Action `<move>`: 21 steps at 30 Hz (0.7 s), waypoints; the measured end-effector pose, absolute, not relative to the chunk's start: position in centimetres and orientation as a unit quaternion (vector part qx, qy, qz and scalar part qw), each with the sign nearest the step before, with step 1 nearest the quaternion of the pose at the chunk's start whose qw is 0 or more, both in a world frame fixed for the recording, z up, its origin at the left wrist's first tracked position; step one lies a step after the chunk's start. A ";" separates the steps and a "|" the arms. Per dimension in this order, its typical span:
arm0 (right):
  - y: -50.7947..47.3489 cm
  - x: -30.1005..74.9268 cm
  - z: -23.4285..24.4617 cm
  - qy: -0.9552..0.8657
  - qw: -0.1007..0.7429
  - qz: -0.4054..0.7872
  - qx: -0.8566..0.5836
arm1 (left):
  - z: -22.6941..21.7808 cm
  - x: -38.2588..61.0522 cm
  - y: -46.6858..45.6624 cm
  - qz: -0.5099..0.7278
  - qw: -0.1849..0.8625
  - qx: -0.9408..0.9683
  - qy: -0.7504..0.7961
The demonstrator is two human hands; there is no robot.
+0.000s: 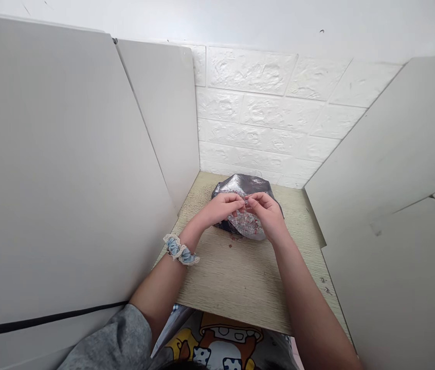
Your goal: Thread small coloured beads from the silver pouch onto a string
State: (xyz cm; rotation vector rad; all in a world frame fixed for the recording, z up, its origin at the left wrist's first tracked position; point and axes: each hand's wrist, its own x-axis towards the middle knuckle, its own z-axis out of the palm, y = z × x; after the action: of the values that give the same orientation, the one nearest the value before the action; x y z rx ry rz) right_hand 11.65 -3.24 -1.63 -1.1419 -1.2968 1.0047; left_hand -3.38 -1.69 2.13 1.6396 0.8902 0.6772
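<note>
My left hand [228,205] and my right hand [266,208] meet fingertip to fingertip, both in a pinch. What they pinch is too small to make out. Just below them lies a clear bag of small pink and white beads [246,225], partly covered by my fingers. Behind it, a shiny dark silver bag [240,184] rests on the wooden table. A few tiny reddish beads [230,245] lie loose on the wood in front. Around my left wrist sits a blue and cream scrunchie [181,250].
The narrow wooden table [236,277] stands between a tall grey-white panel [67,154] on the left and another panel [395,154] on the right. A white brick-pattern wall [256,113] closes the back. Two small shiny bits [324,285] lie near the right table edge.
</note>
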 end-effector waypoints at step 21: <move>-2.7 12.1 -3.4 -0.731 0.081 0.018 -0.677 | 2.7 -2.9 -1.8 0.343 0.568 0.608 0.436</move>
State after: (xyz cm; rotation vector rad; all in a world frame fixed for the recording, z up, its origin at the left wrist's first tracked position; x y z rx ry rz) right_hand 12.11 -2.67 -3.37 -2.0243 -2.1851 0.0530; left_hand -2.93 -1.82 2.70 1.4284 1.0246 0.8048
